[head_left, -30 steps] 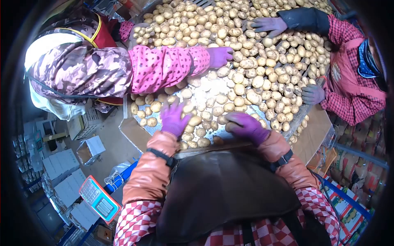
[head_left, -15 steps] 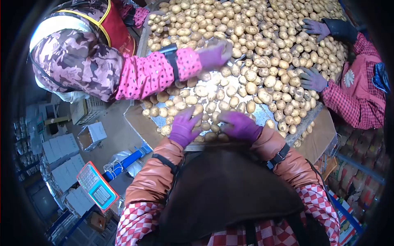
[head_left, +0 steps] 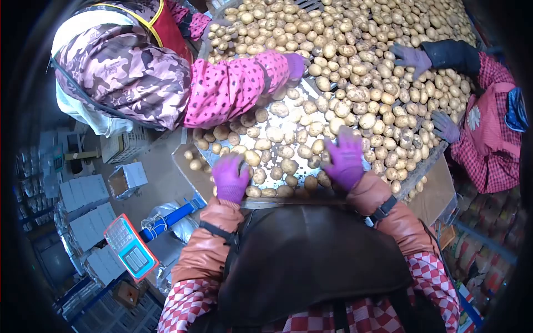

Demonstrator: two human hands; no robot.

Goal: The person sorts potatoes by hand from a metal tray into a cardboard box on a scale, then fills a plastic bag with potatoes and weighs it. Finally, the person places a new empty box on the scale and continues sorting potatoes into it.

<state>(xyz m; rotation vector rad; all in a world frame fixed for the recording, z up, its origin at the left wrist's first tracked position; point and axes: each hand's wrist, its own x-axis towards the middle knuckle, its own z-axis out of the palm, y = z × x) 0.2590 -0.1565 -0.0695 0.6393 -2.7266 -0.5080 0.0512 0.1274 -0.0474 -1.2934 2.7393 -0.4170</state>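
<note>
Both my hands wear purple knit gloves, at the near side of a sorting table [head_left: 277, 203] covered with potatoes [head_left: 288, 166]. My left hand [head_left: 231, 177] lies at the near left, fingers apart, beside a few potatoes. Further right, my right hand [head_left: 345, 157] reaches forward with spread fingers, against potatoes at the edge of the heap. I see nothing gripped in either hand, though the palms are hidden. Between them, loose potatoes lie scattered on the shiny metal surface.
On the left, a co-worker's pink dotted sleeve [head_left: 233, 83] crosses the table, the gloved hand [head_left: 297, 65] at the potatoes. Another co-worker's hands [head_left: 412, 58] rest on the heap at right. A scale display [head_left: 131, 247] and white cartons [head_left: 83, 191] stand lower left.
My hands have moved apart: the left outward to the left, the right forward and to the right. Potatoes between them have shifted. The left co-worker's arm reaches farther up the table.
</note>
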